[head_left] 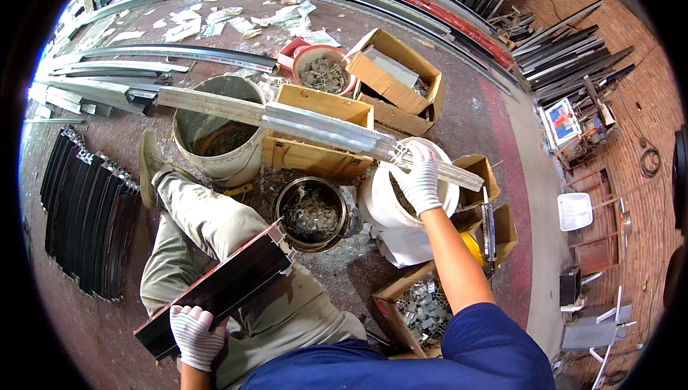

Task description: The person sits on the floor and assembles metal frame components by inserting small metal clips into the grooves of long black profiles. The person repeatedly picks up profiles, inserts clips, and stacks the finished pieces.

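Observation:
Across my lap lies a short black metal profile [229, 275] with a reddish edge, tilted up to the right. My left hand [195, 336], in a striped fingerless glove, is closed around its lower left end. My right hand [418, 175], gloved alike, reaches over a white bucket [373, 200] at a bundle of thin pale strips [459, 175] lying across the rim. Its fingers are bent down among the strip ends; what they pinch is hidden. A long silvery bar [322, 128] runs left from there over a wooden box [315, 164].
A steel pot [312, 248] of metal scraps stands by my knee. Behind are a large grey bucket [251, 157], a red tub [294, 60] and cardboard boxes [433, 74]. A carton of small metal parts [383, 300] sits at my right. Black profiles [89, 225] are stacked left.

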A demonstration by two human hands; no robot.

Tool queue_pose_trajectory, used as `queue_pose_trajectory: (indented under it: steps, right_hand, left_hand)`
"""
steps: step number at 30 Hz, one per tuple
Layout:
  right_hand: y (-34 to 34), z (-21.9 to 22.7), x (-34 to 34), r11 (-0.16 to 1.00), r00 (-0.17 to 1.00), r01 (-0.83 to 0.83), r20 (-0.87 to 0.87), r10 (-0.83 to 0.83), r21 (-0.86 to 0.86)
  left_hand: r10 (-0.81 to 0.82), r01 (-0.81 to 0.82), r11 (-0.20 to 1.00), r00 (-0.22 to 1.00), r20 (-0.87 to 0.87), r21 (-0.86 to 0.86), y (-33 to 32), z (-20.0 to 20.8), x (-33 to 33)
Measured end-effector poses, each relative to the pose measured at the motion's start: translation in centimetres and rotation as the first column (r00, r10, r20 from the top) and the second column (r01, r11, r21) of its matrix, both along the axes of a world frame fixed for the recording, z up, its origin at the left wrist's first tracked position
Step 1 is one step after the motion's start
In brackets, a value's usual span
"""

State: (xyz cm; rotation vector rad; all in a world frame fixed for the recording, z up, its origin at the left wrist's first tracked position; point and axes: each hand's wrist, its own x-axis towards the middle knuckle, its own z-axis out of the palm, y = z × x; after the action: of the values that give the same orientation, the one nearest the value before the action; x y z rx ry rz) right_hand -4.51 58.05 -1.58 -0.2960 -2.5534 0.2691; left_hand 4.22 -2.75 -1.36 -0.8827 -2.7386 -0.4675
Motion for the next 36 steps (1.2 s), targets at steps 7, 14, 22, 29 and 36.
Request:
queue_pose_trajectory:
  steps: [7,14,22,29,36]
  right_hand:
    - [-8.8,2.4,3.2,0.318,0.947,-0.234,-0.142,0.287,-0.919]
    - [-15.7,0.8,6.5,0.066,0.776,-0.030,0.018,0.630,-0.997]
    - [-18.5,1.3,6.7,0.189,0.699,0.129,0.224,0.680,-0.974]
    - [-18.9,1.3,6.3,0.259,0.668,0.120,0.271,0.693,-0.958]
    - [-18.7,0.7,5.8,0.297,0.647,0.067,0.268,0.714,-0.952]
  left_hand:
    - [-0.003,0.004,0.999,1.000,0.022,-0.037,0.2,1.2,-0.4]
    - [-0.036,0.036,0.999,0.999,0.026,-0.017,0.9,0.8,-0.7]
    - [-0.046,0.046,0.999,0.999,0.016,0.007,1.1,0.6,-0.8]
    - [-0.020,0.021,1.000,0.999,0.044,-0.011,1.1,0.8,-0.7]
    - [-0.018,0.019,1.000,0.999,0.044,-0.025,0.9,0.4,-0.7]
